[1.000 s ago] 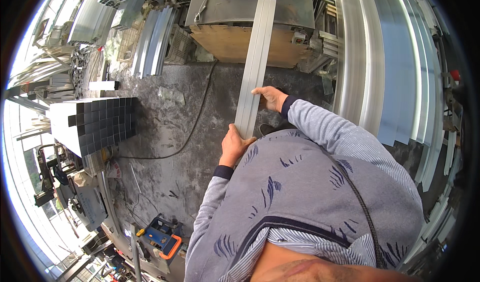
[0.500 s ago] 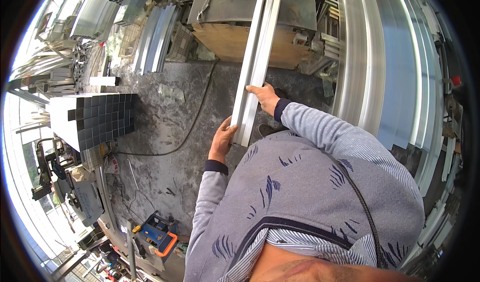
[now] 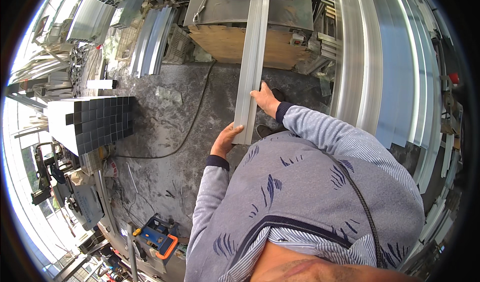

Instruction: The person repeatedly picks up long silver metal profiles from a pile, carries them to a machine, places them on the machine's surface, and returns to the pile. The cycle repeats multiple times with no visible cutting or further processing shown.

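A long silvery metal profile (image 3: 251, 57) with lengthwise ridges stretches from just in front of me toward the machine at the far side. Its near end is gripped by my left hand (image 3: 226, 139), with the thumb on top and the fingers reaching beneath. Farther along the right edge, my right hand (image 3: 266, 99) is closed around the same profile, its thumb lying on the upper face. The fingers under the metal are partly hidden. The far end overlaps the machine's top in view; whether it rests there I cannot tell.
A grey-topped machine (image 3: 280, 12) with a brown front stands ahead. Long metal profiles (image 3: 357, 57) line the right. Stacked square tubes (image 3: 102, 122) stand left, and a dark cable (image 3: 192, 119) crosses the floor. A blue and orange tool case (image 3: 157, 239) sits at lower left.
The profile has rolled in my hands, so a flatter, broader face is now uppermost. Its far end has shifted slightly left. Both hands keep hold of it.
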Tool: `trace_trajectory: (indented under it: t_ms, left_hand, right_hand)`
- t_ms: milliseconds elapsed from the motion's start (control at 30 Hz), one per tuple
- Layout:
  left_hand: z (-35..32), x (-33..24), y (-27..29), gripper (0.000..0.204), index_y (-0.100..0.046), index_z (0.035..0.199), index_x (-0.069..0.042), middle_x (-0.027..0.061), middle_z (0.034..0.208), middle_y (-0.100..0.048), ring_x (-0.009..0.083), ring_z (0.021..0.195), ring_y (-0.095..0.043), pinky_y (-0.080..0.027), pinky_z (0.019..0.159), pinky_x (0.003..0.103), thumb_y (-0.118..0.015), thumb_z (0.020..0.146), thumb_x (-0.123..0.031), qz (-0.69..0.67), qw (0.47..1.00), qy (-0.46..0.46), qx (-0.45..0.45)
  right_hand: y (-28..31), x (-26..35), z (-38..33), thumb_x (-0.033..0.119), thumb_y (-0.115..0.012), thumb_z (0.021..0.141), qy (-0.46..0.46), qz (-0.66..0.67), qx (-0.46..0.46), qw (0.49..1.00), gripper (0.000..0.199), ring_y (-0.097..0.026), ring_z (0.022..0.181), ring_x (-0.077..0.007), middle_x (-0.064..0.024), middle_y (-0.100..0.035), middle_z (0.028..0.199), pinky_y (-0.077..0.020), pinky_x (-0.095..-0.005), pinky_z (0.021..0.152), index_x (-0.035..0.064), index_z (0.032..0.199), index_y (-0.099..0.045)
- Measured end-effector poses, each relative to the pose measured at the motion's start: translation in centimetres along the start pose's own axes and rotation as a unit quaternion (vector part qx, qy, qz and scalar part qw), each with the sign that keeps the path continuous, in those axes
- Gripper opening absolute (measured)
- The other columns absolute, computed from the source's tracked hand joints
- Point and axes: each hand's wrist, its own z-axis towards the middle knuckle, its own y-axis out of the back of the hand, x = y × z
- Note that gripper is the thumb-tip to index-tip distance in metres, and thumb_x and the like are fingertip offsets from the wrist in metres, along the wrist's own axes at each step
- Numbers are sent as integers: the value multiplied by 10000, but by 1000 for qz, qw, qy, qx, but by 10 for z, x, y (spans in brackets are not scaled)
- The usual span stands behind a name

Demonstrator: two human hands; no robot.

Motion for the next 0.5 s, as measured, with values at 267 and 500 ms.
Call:
trace_trajectory:
  t_ms: [267,500]
  left_hand:
    - [6,12,-30,603,-706,1418,36,93,1282,-776,202,1131,-709,-549,1029,363,-913,958,-295,176,984,-27,-7]
    - [15,18,-35,538,-761,1328,23,84,1202,-795,179,1046,-720,-569,968,342,-936,948,-314,120,993,10,-9]
  right_hand:
    - [18,27,-6,322,-773,908,93,-218,-27,971,1075,-479,1520,-504,-380,-479,1592,-419,-513,1260,-81,1720,-194]
    - [14,84,-13,510,-834,839,221,-503,-63,833,1188,-179,1625,-568,-333,-215,1727,-216,-651,1335,3,1746,-257]
